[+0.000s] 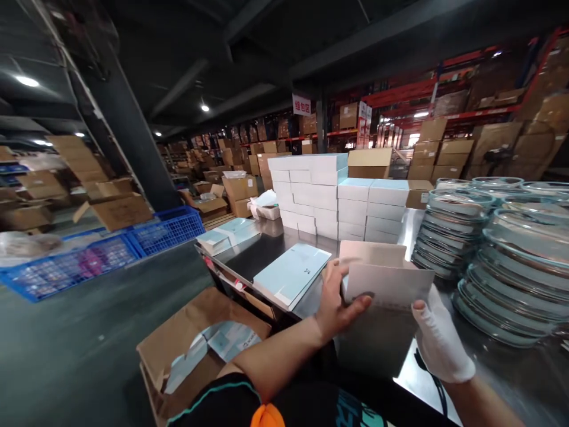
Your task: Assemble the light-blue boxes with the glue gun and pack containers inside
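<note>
A small white carton [386, 286] stands in front of me on the metal table, its top flaps raised and its front side in shadow. My bare left hand [340, 299] grips its left edge, with the thumb across the front flap. On the opposite side, my right hand [440, 335] wears a white glove with the thumb tip bare, and it clasps the carton's right edge. What lies inside the carton is hidden. Left of it lie flat light-blue printed box sleeves or cartons [293, 270] in a thin stack.
White boxes [306, 190] are piled at the table's back. Round glass lids or dishes [511, 279] stand in tall stacks at the right. More flat light-blue cartons [229, 234] lie at the far left corner. An open cardboard box [195, 320] and blue crates [164, 231] sit lower left.
</note>
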`<control>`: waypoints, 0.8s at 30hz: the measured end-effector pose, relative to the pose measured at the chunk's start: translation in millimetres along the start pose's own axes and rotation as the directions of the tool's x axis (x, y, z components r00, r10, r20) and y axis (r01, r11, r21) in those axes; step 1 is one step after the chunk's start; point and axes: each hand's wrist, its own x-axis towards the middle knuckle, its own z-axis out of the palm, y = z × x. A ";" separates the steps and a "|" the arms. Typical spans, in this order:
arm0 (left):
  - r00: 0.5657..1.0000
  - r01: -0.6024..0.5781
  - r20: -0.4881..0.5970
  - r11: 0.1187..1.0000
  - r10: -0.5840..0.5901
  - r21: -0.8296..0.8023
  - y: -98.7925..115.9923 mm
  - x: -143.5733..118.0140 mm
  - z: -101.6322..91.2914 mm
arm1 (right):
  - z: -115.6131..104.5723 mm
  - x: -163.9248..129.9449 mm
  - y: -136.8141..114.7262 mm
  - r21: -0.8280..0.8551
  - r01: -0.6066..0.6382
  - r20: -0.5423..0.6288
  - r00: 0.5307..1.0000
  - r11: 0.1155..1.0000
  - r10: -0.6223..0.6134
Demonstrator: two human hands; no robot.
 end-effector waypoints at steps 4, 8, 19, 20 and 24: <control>0.997 -0.061 -0.043 0.992 0.067 0.113 -9.9 -5.4 -5.2 | 14.8 12.9 -2.7 0.057 -0.036 0.000 0.999 0.998 0.036; 0.999 -0.047 0.016 0.993 0.046 0.106 -21.8 -0.8 -7.8 | 29.3 32.1 -7.6 0.006 -0.155 -0.196 0.969 0.988 0.153; 0.988 0.110 0.107 0.994 -0.112 0.020 -66.4 -7.5 -43.9 | 28.2 45.9 -5.9 -0.367 0.030 -0.202 0.973 0.930 -0.111; 0.988 0.140 0.058 0.990 -0.141 0.025 -69.6 -1.6 -47.9 | 16.4 44.8 -5.1 -0.485 0.013 -0.175 0.978 0.875 -0.112; 0.973 0.225 -0.053 0.974 -0.227 -0.039 -77.0 24.4 -58.3 | -38.0 23.3 20.2 -0.860 -0.322 -0.308 0.946 0.396 0.100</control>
